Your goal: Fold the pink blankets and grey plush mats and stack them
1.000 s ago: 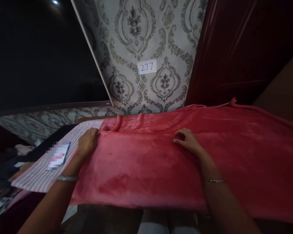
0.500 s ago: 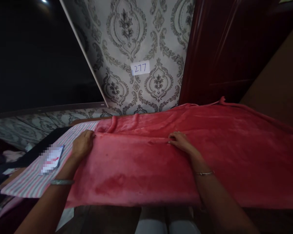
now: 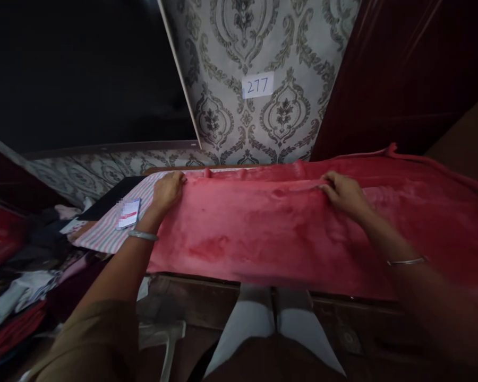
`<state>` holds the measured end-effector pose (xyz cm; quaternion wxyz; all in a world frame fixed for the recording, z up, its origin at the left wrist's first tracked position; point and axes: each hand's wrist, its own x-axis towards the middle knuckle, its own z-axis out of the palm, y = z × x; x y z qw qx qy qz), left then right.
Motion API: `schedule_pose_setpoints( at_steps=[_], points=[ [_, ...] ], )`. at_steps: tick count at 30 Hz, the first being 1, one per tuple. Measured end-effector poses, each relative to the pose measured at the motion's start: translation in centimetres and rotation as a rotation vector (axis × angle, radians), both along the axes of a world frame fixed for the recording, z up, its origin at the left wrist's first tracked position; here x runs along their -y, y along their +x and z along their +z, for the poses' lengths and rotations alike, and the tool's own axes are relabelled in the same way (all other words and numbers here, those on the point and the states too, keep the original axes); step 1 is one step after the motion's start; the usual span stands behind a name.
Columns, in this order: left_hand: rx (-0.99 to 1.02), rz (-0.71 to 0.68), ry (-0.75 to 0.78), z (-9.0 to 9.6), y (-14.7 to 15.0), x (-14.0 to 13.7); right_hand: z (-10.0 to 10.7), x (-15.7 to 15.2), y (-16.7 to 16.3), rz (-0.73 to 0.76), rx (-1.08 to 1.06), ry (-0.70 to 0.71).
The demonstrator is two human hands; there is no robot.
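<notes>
A plush red blanket (image 3: 247,228) lies spread over the cabinet top, its near part folded over with the fold's far edge running between my hands. My left hand (image 3: 169,190) is closed on that edge at the blanket's left end. Farther right along the same edge, my right hand (image 3: 342,195) pinches the fabric between thumb and fingers. Under the blanket's left side shows a striped cloth (image 3: 99,236) in pink, white and grey. A phone (image 3: 129,213) with a lit screen rests on the stripes, left of my left wrist.
A large dark television (image 3: 83,79) stands at the back left. Behind the blanket is patterned wallpaper with a paper label (image 3: 257,85) reading 277. Clothes (image 3: 35,286) lie heaped at the lower left, and part of a pale plastic stool (image 3: 169,339) shows below.
Both hands have pushed the folded edge of the blanket away from me, toward the wall, covering more of the back part. The camera view has tilted down and shifted left.
</notes>
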<state>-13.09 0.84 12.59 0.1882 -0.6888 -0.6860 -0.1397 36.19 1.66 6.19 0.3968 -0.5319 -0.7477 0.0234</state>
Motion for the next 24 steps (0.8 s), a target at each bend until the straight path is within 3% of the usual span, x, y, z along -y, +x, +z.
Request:
schedule_pose_setpoints(
  at_steps=[5, 10, 14, 19, 24],
  points=[
    [-0.001, -0.030, 0.097, 2.3, 0.2, 3.0, 2.4, 2.5, 0.8, -0.032, 0.009, 0.006],
    [-0.085, -0.098, 0.152, 3.6, 0.0, 7.8, 2.6, 6.4, 2.1, -0.006, 0.029, 0.003],
    [-0.162, -0.269, 0.164, 3.0, -0.5, 13.0, 0.5, 10.3, 2.8, 0.059, 0.013, -0.078],
    [-0.285, -0.544, 0.204, 0.9, -0.8, 18.5, -3.7, 14.4, 3.1, 0.105, -0.024, -0.172],
    [-0.358, -0.583, 0.399, 0.7, -0.4, 21.3, -7.7, 15.7, 4.3, 0.142, 0.104, -0.096]
  ],
)
